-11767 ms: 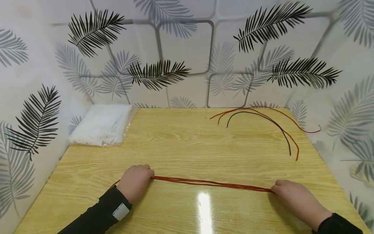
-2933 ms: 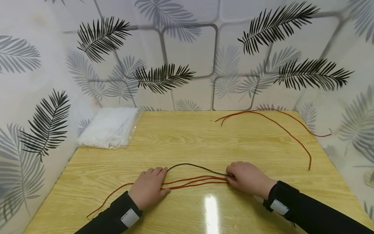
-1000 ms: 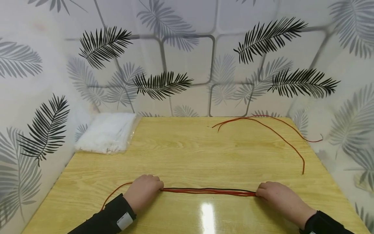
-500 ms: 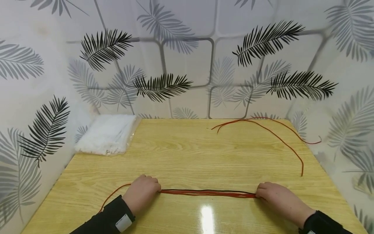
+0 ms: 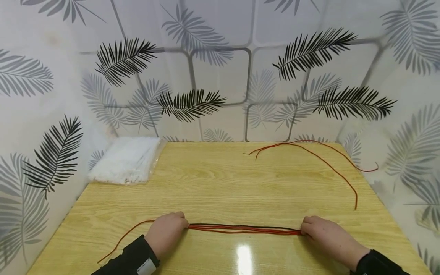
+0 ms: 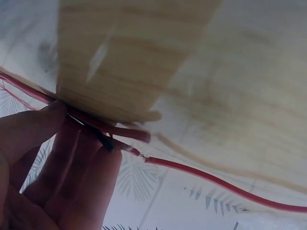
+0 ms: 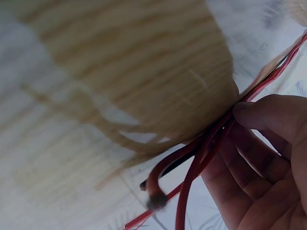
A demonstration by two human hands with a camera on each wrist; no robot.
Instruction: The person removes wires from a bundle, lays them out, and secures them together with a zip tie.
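A bundle of thin red wires (image 5: 247, 231) and one black wire (image 5: 240, 224) stretches nearly straight between both hands, low over the table. My left hand (image 5: 166, 233) pinches its left end between thumb and fingers. Past that grip, one longer red wire (image 5: 125, 235) curves away to the left. In the left wrist view this red wire (image 6: 211, 178) shows a bare metal spot near the short cut ends. My right hand (image 5: 330, 236) pinches the right end. Beyond its fingers, uneven red wire ends (image 7: 182, 206) and a black wire end (image 7: 144, 185) stick out in the right wrist view.
More loose red wires (image 5: 330, 166) lie curved at the table's back right, one reaching over the right edge. A clear plastic bag (image 5: 125, 160) full of white items sits at the back left. Patterned walls stand around the wooden table (image 5: 213, 187).
The black wire, at the back right 11.8 s ago, is now in the bundle. Since 2.9 s ago my right hand has moved right and the wires have straightened. The last second shows little hand movement.
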